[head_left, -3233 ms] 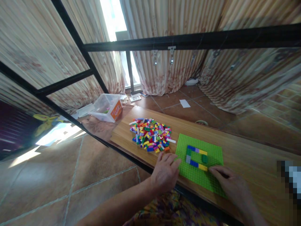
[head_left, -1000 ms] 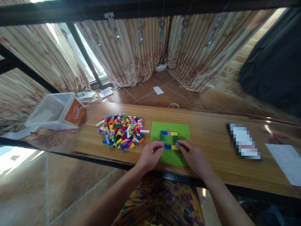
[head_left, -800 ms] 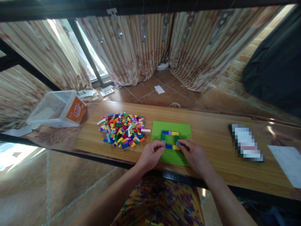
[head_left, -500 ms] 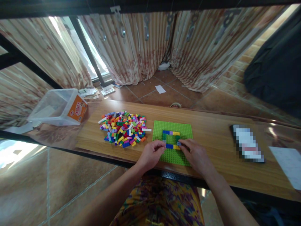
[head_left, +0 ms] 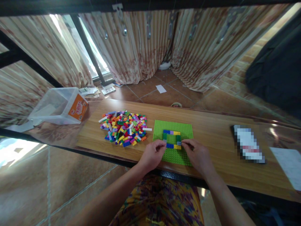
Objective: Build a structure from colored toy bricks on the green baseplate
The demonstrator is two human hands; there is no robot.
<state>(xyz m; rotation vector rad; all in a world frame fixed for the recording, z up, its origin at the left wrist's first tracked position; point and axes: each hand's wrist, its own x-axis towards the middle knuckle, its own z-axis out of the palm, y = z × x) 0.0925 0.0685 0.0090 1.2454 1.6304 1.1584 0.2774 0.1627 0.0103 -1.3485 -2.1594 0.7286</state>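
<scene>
A square ring of toy building bricks [head_left: 171, 146] in blue, yellow, green, lilac and grey-blue sits on a lime-green studded baseplate [head_left: 177, 159]. Its middle shows the bare plate. At the ring's lower left corner, my left hand [head_left: 152, 154] has thumb and fingers pinched together; the tips hide what lies between them. On the opposite side my right hand [head_left: 198, 154] is also pinched, its fingertips beside a grey-blue brick [head_left: 179, 143] at the lower right corner. Whether the right fingertips hold anything is too small to tell.
Left of the baseplate lies a pile of mixed loose bricks [head_left: 124, 128] on the wooden table [head_left: 211, 131]. Farther left stands a clear plastic box [head_left: 56, 105] with an orange label. A blurred-out phone-like object [head_left: 249, 144] and a paper sheet [head_left: 287, 163] lie at right.
My right fingertips have shifted slightly right, off the ring's lower right corner, so more of its yellow and grey-blue bricks shows. My left hand stays almost in place. The view shifted slightly.
</scene>
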